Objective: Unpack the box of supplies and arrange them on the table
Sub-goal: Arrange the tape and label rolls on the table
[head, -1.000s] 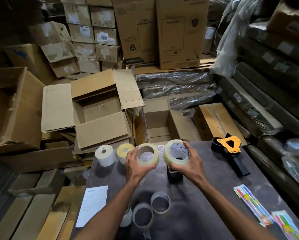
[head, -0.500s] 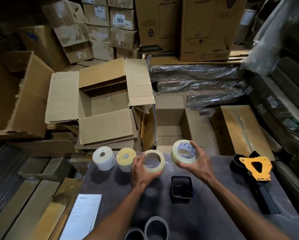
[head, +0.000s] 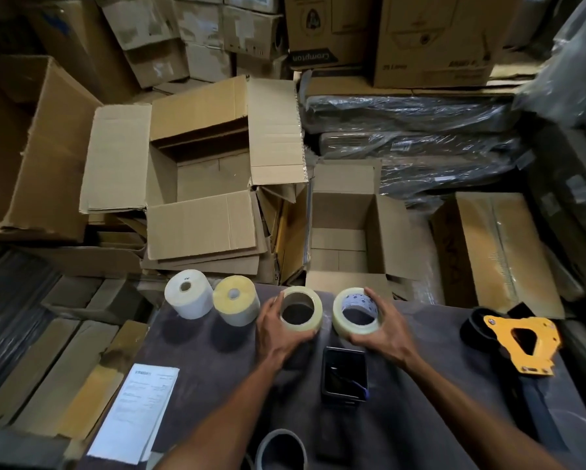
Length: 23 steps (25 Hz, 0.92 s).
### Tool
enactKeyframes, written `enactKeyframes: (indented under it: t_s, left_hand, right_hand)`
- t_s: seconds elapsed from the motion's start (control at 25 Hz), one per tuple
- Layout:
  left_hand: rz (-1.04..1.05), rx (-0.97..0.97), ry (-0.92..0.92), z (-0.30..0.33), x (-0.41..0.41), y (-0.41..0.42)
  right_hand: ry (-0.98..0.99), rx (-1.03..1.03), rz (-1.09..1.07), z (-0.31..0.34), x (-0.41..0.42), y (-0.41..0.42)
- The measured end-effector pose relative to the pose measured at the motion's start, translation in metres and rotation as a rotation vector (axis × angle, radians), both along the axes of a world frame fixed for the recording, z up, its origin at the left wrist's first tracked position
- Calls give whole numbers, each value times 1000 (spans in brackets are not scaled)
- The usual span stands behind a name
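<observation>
Two clear tape rolls rest flat near the far edge of the dark table (head: 420, 418). My left hand (head: 276, 330) grips the left tape roll (head: 313, 322) from its left side. The right tape roll (head: 344, 322) sits close beside it, with my right hand (head: 384, 330) wrapped around its right side. To the left stand a white label roll (head: 188, 295) and a yellow label roll (head: 235, 301), in line with the tapes. Beyond the table edge an open small cardboard box (head: 345, 212) looks empty.
A black rectangular holder (head: 344, 376) lies just behind my hands. A yellow and black tape dispenser (head: 518, 344) sits at the right. A printed sheet (head: 139, 405) overhangs the left edge; an empty tape core (head: 281, 449) is at the near edge. Large open cartons (head: 200, 178) crowd the floor beyond.
Both hands moved the two tape rolls forward and down from mid-air onto the table's far edge, beside the label rolls. The camera tilted down and forward.
</observation>
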<state>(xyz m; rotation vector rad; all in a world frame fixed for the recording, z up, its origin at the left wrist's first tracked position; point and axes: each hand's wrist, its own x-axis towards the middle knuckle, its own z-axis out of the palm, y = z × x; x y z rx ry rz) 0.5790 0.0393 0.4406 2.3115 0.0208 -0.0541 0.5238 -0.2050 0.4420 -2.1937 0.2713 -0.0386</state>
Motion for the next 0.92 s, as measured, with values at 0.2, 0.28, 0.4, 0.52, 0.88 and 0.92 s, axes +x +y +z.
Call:
enactKeyframes:
  t_s: [0.2, 0.28, 0.4, 0.52, 0.88, 0.92]
  left_hand:
    - [4, -15, -48, -7, -1, -4]
    - [-8, -13, -46, -10, -2, -4]
    - [-1, -8, -42, -13, -1, -3]
    - [25, -21, -25, -15, -2, -4]
    - [51, -50, -38, -13, -8, -6]
    - [52, -48, -41, -13, -8, -6]
  right_hand:
    - [-2, 30, 44, -16, -4, 7]
    - [-9, 34, 47, -21, -5, 7]
    - [-9, 38, 54, -25, -4, 5]
    - [-12, 39, 56, -24, -3, 4]
    - [-25, 13, 88, -27, 2, 1]
    - [-26, 11, 89, -28, 2, 1]
